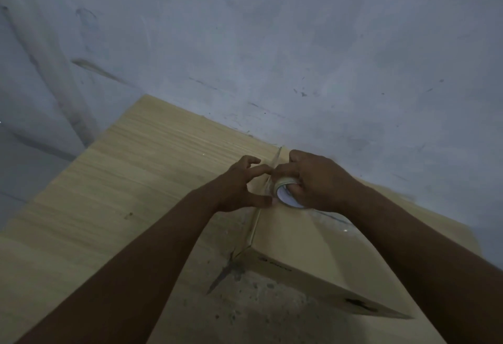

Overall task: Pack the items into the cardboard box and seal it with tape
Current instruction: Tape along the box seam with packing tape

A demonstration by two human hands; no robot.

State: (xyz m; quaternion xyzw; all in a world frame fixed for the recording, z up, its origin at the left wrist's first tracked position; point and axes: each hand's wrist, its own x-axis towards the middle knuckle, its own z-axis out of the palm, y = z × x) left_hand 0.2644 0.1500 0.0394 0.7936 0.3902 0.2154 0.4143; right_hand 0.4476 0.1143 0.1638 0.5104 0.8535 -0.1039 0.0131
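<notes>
A closed cardboard box (pixel 304 240) lies on the wooden table, right of centre, its top flaps shut. My right hand (pixel 318 180) grips a roll of clear tape (pixel 284 191) above the box's far left part. A strip of tape (pixel 272 169) stretches up from the roll towards the box's far edge. My left hand (pixel 242 186) sits just left of the roll, forefinger and thumb touching the strip and the roll's edge. The box's contents are hidden.
The light wooden table (pixel 122 194) stretches to the left; a stained, scuffed patch (pixel 245 303) lies in front of the box. A grey-blue wall (pixel 272 44) rises directly behind the table. The scene is dim.
</notes>
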